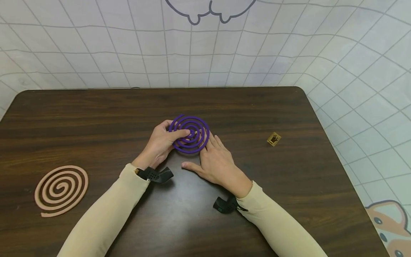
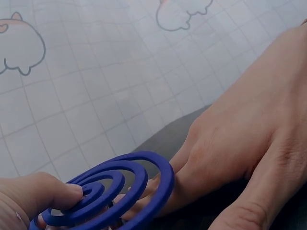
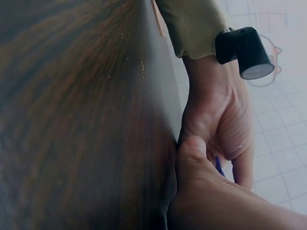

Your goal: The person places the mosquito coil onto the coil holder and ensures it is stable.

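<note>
My left hand (image 1: 162, 141) holds a purple flat spiral (image 1: 193, 134) slightly tilted over the table, its thumb on the centre coil and its fingers underneath. The left wrist view shows the thumb (image 2: 48, 194) pressing on the inner turns of the spiral (image 2: 165, 184). My right hand (image 1: 218, 160) lies palm down with fingers stretched out, their tips reaching under the spiral's right edge, thumb spread to the left. Between the two hands, the right wrist view shows only a sliver of purple (image 3: 218, 166).
On the dark wooden table (image 1: 257, 107), a tan spiral (image 1: 66, 185) lies at the left. A small gold square piece with a dark figure (image 1: 274, 139) lies at the right. White grid-patterned cloth (image 1: 199, 64) hangs behind the far edge and at the right side.
</note>
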